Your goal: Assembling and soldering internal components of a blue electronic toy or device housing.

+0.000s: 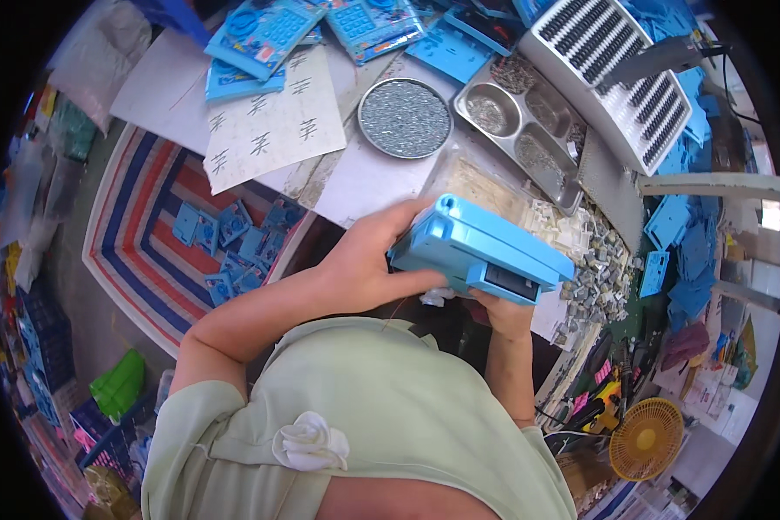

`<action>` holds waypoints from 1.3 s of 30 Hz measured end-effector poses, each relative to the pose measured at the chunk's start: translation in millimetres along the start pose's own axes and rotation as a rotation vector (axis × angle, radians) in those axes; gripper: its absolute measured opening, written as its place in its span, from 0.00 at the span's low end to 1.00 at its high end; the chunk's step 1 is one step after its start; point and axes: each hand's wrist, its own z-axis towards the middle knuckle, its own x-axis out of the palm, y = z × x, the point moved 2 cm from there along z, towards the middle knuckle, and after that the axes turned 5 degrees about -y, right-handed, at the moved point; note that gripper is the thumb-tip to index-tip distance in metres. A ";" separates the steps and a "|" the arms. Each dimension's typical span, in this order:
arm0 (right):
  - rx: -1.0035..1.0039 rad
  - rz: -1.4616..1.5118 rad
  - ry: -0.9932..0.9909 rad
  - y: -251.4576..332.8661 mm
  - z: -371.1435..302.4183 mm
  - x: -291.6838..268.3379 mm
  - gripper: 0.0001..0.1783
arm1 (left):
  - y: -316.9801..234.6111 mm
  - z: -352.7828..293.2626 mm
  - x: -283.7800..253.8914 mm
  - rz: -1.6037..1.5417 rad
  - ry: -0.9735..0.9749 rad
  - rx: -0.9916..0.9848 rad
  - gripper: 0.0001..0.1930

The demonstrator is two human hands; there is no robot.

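Before the table [321,173], one blue case [490,238] is slanting lengthwise far-left to near-right, dark slot [510,282] facing the person, left hand [374,264] clasping its left end, right hand [504,315] gripping from beneath.

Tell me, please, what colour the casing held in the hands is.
The casing is light blue, best seen in the head view.
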 end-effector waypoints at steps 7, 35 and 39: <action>-0.075 -0.101 0.160 28.7 32.9 53.5 0.34 | 3.5 -44.9 -130.6 0.408 -0.163 0.051 0.27; -0.053 -0.260 0.073 28.7 28.5 -31.4 0.12 | 251.7 -272.8 -352.2 -1.345 -0.628 -0.400 0.17; -0.056 -0.230 0.060 22.8 30.4 -36.3 0.11 | 294.6 -309.4 -380.1 -0.845 -1.290 -0.618 0.18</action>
